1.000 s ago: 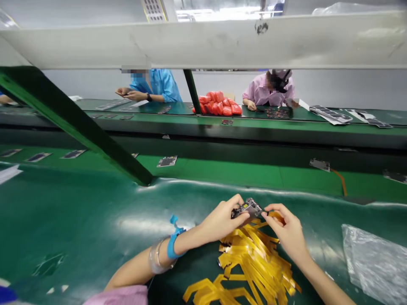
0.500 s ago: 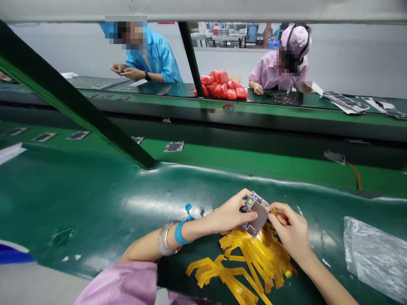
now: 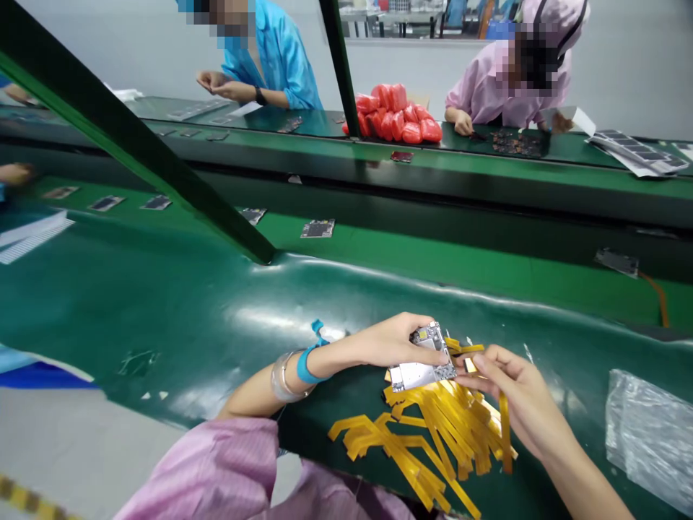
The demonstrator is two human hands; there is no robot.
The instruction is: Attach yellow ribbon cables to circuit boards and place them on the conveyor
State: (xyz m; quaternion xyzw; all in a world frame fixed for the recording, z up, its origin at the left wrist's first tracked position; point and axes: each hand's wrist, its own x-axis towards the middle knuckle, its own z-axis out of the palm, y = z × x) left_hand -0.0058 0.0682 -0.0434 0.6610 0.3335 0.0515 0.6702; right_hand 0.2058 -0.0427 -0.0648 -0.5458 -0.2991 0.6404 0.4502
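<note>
Circuit board (image 3: 423, 363) between both hands, clear mat (image 3: 162, 303) leftward

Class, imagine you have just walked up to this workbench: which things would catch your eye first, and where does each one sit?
First, the heap of yellow strips fanned out on the dark green mat near the front edge. Just above it, the left hand holds a small silver circuit board while the right hand pinches one yellow strip beside it. Farther back, a pile of red packets sits on the far bench between two seated co-workers.
</note>
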